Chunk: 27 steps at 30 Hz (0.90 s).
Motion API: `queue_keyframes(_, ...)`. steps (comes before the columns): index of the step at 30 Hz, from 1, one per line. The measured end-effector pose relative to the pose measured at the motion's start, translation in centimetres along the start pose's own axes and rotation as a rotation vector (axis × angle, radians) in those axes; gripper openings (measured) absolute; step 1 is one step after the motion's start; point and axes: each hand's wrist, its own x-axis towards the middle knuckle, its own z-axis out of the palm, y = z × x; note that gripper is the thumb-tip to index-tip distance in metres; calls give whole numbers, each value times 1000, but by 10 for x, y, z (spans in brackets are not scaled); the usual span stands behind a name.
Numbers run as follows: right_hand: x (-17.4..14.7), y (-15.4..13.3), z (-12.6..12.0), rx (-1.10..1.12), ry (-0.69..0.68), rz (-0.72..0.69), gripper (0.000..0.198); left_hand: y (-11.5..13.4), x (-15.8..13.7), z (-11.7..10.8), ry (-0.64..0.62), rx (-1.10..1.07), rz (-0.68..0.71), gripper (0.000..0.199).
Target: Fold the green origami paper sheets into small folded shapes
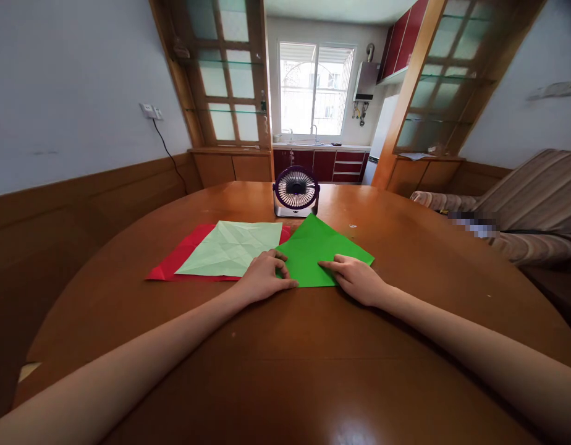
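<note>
A bright green sheet of paper [308, 250] lies on the table, folded, with a point at its far end and a straight near edge. My left hand [263, 276] is at its left corner. The thumb lies along the near edge and the curled fingers close in on the paper. On the right side of the sheet rests my right hand [358, 279], its index finger stretched out flat against the green surface and the other fingers bent under. Left of the green sheet, a creased pale green paper [225, 247] lies on top of a red paper [174, 262].
A small dark fan [296, 188] on a metal stand is just beyond the green paper. All of this is on a round brown wooden table [285, 371]. A striped sofa [540, 198] stands at the right, and a wall socket [151, 111] with a cord is at the left.
</note>
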Motion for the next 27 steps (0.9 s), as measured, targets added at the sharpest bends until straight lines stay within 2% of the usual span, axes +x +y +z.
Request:
queue_keyframes(9,-1,0,2,-43,22,-19,43,-8,5,-15,-151,-110,44,13)
queue_keyframes(14,-2,0,3,-58,27,-18,42,-14,8,-23,-215,-130,67,20)
queue_keyframes(17,-2,-1,2,-58,28,-19,42,-15,10,-25,-228,-149,62,17)
queue_keyframes(21,-2,-1,2,-66,23,-14,43,-12,8,-15,-97,-171,92,15)
queue_keyframes(23,-2,-1,3,-70,24,-13,43,-8,4,-7,-8,-105,164,13)
queue_keyframes(27,-2,0,4,-45,29,-15,43,-4,-3,7,53,5,342,14)
